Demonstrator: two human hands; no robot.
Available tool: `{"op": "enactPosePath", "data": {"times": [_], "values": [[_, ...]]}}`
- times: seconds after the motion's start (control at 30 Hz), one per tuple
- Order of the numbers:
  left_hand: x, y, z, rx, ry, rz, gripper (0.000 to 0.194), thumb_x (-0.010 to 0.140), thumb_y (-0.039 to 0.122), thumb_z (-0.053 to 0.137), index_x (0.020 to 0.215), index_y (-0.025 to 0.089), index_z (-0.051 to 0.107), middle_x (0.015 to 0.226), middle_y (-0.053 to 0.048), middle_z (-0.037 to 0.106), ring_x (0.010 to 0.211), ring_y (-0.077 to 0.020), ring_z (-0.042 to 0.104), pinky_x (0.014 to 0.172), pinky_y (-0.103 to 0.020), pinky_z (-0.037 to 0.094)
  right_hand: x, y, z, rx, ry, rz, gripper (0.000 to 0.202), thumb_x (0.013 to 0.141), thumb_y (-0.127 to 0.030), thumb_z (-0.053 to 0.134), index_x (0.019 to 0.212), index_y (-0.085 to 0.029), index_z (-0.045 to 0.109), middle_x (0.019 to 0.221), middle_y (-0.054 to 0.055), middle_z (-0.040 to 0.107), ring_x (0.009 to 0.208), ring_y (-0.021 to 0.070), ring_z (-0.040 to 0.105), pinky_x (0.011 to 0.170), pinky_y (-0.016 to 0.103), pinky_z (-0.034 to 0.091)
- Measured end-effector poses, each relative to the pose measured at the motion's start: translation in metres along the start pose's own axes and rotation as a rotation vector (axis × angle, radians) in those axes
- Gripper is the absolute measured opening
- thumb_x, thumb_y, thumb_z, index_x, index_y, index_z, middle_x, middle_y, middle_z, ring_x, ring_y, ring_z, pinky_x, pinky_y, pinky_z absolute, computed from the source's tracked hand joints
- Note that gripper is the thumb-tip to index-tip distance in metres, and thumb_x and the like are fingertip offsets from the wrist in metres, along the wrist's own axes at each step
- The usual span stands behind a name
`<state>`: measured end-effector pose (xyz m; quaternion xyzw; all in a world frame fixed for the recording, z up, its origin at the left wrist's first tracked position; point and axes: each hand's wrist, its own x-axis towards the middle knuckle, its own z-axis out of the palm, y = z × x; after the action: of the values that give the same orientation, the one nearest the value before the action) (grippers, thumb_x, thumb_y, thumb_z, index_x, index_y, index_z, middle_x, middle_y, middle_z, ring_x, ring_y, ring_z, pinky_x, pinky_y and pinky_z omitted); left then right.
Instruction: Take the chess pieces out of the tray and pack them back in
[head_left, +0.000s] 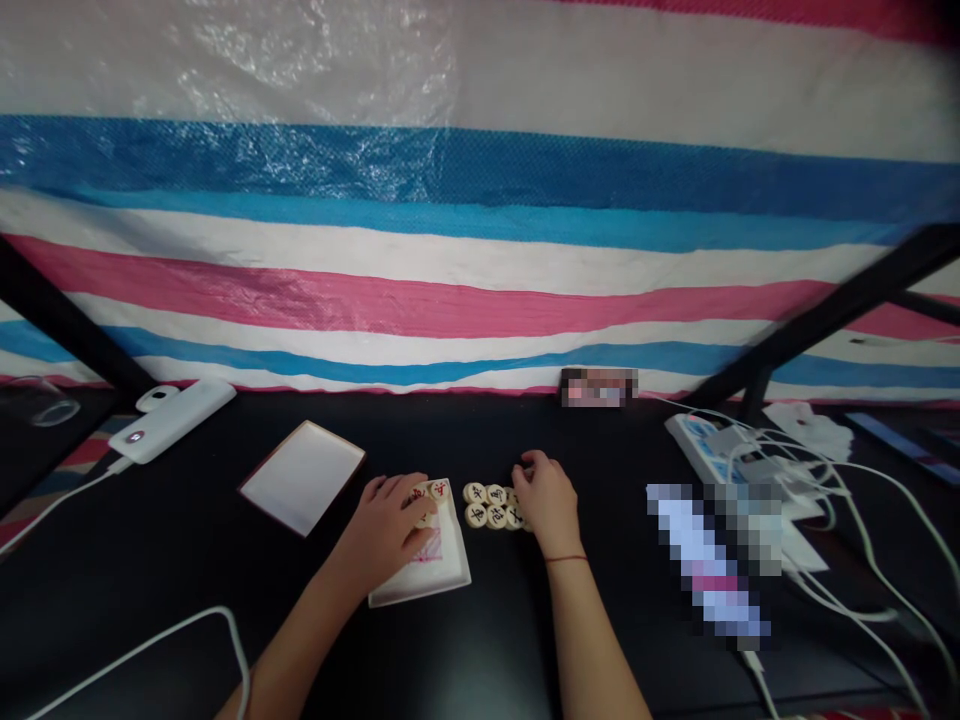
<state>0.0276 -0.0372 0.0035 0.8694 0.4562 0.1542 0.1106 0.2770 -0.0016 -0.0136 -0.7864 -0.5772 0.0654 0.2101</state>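
Observation:
Several round, pale xiangqi pieces with black characters (pixel 496 516) stand in two short rows on the black table. My right hand (pixel 551 500) is curled around the right end of these rows, gripping the end pieces and partly covering them. Left of them lies a shallow white open box (pixel 450 565) with a pink-red pattern on its bottom. Xiangqi pieces with red characters (pixel 439 490) sit along the box's far side. My left hand (pixel 386 525) reaches over the box, its fingers and thumb closed round some red pieces and hiding most of them.
A pale-lined box lid (pixel 304 478) lies open side up to the left. A white power bank (pixel 172 420) with a cable is at the far left. At right are a phone (pixel 709 565), a power strip (pixel 694 445) and tangled white cables (pixel 825 490). A striped sheet (pixel 480 300) hangs behind.

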Motion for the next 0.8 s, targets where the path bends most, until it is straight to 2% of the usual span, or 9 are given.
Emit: {"op": "enactPosePath", "data": {"times": [0.13,0.23,0.33,0.43,0.5,0.67,0.8], "values": [[0.0,0.001,-0.003,0.0,-0.023,0.004,0.025,0.086,0.02,0.059,0.109,0.026,0.065,0.132,-0.007,0.056,0.118,-0.0268,0.054,0.1,-0.049,0.039,0.0,0.003,-0.002,0.021,0.006,0.003,0.022,0.086,-0.024,0.051,0.099,-0.015,0.066,0.083,0.01,0.066,0.075,0.0223,0.063,0.066,0.03,0.042],[-0.001,0.001,-0.005,-0.014,-0.032,0.006,0.036,0.086,0.021,0.058,0.121,0.031,0.06,0.136,-0.007,0.054,0.122,-0.0263,0.051,0.103,-0.049,0.037,-0.003,0.0,-0.004,0.084,0.068,-0.016,0.024,0.087,-0.026,0.049,0.1,-0.014,0.065,0.082,0.009,0.067,0.077,0.0229,0.062,0.068,0.03,0.043],[-0.002,0.0,-0.006,-0.043,-0.019,0.001,0.054,0.085,0.024,0.06,0.136,0.034,0.047,0.141,-0.006,0.05,0.128,-0.025,0.048,0.108,-0.049,0.033,-0.008,-0.011,-0.008,0.222,0.201,-0.141,0.028,0.089,-0.032,0.045,0.098,-0.014,0.065,0.087,0.011,0.067,0.08,0.0236,0.061,0.074,0.034,0.046],[0.0,-0.001,-0.007,-0.054,-0.022,-0.018,0.059,0.083,0.028,0.063,0.139,0.032,0.043,0.142,-0.008,0.049,0.129,-0.0252,0.047,0.11,-0.048,0.031,-0.017,-0.026,-0.013,0.319,0.255,-0.284,0.03,0.093,-0.034,0.042,0.097,-0.014,0.064,0.094,0.013,0.067,0.087,0.0245,0.06,0.081,0.039,0.048],[0.003,-0.002,-0.009,-0.052,-0.038,-0.021,0.058,0.082,0.03,0.065,0.138,0.031,0.046,0.142,-0.008,0.049,0.129,-0.026,0.047,0.11,-0.049,0.031,-0.023,-0.034,-0.016,0.387,0.201,-0.37,0.027,0.093,-0.033,0.044,0.099,-0.016,0.064,0.097,0.012,0.067,0.09,0.0241,0.061,0.084,0.04,0.049],[0.007,-0.004,-0.011,-0.052,-0.076,-0.011,0.052,0.081,0.031,0.067,0.131,0.033,0.052,0.141,-0.008,0.05,0.128,-0.027,0.047,0.108,-0.052,0.031,-0.041,-0.048,-0.02,0.555,-0.152,-0.628,0.03,0.092,-0.028,0.051,0.121,-0.021,0.056,0.114,0.011,0.063,0.102,0.0215,0.062,0.088,0.037,0.052],[0.005,-0.005,-0.009,-0.062,-0.049,-0.046,0.053,0.08,0.036,0.067,0.13,0.027,0.052,0.134,-0.008,0.056,0.122,-0.0274,0.052,0.107,-0.051,0.033,-0.052,-0.051,-0.021,0.555,-0.274,-0.73,0.034,0.09,-0.021,0.053,0.124,-0.024,0.054,0.117,0.009,0.062,0.109,0.0217,0.06,0.092,0.038,0.051]]}}
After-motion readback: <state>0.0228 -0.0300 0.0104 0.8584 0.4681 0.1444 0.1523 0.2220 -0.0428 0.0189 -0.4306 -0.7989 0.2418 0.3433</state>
